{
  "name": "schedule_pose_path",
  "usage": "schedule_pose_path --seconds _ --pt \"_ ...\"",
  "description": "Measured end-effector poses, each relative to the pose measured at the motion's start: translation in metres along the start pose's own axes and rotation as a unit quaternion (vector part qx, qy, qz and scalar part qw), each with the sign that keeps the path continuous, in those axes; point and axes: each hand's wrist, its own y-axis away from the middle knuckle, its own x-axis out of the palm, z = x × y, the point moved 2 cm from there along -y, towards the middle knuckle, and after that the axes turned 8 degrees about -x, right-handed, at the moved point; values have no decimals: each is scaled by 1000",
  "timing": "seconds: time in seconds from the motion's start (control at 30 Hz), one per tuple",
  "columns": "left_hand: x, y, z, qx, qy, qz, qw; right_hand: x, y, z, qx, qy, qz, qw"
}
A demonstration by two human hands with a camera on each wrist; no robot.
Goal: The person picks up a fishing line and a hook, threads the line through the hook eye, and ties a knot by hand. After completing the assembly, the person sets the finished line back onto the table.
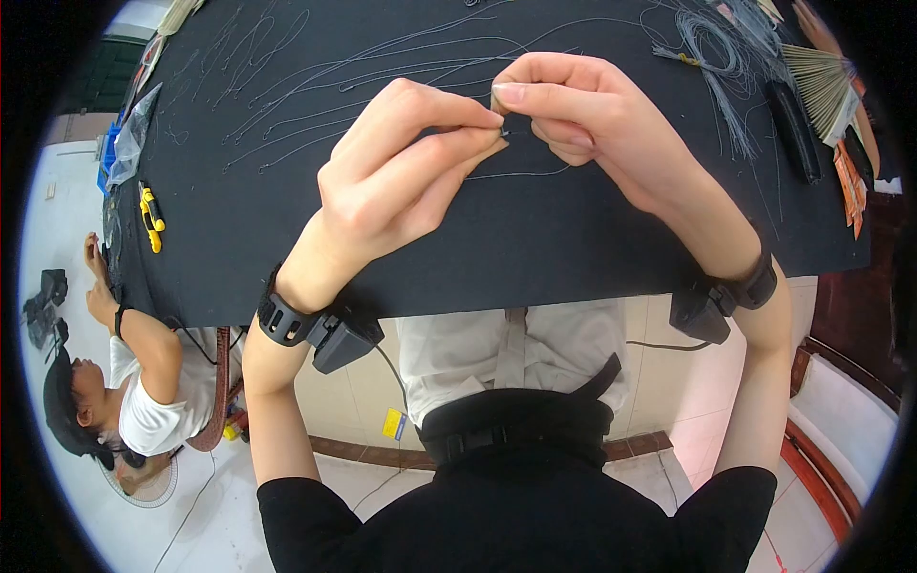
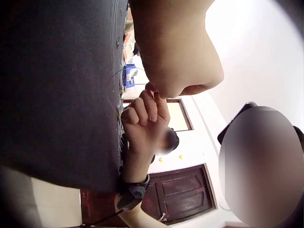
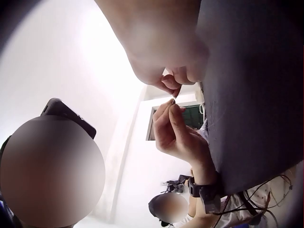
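Above the black table (image 1: pixel 573 258), my left hand (image 1: pixel 396 172) and right hand (image 1: pixel 592 110) meet almost fingertip to fingertip. Thumb and fingers of the left pinch the end of a thin grey cord (image 1: pixel 521 175), with a tiny dark piece at the tips. The right thumb and curled index finger pinch at the same spot, where the fingers mostly hide what they hold. A stretch of cord loops below both hands. In the right wrist view the left hand (image 3: pixel 178 133) faces the right hand (image 3: pixel 166 52), tips nearly touching.
Looped cords (image 1: pixel 353 76) lie across the back of the table. A cord coil (image 1: pixel 712 53), a black long object (image 1: pixel 793 129) and a fan-like bundle (image 1: pixel 817 81) are at the right. A yellow cutter (image 1: pixel 151 218) lies at the left edge, near another person (image 1: pixel 158 382).
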Motion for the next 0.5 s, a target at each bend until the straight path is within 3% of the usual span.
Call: schedule_pose_path --seconds 0.3,0.5 --pt "-1 1 0 2 -5 -28 1000 8 1 -2 22 37 20 999" --pt "-8 0 7 -53 -38 -64 996 9 1 1 22 30 53 998"
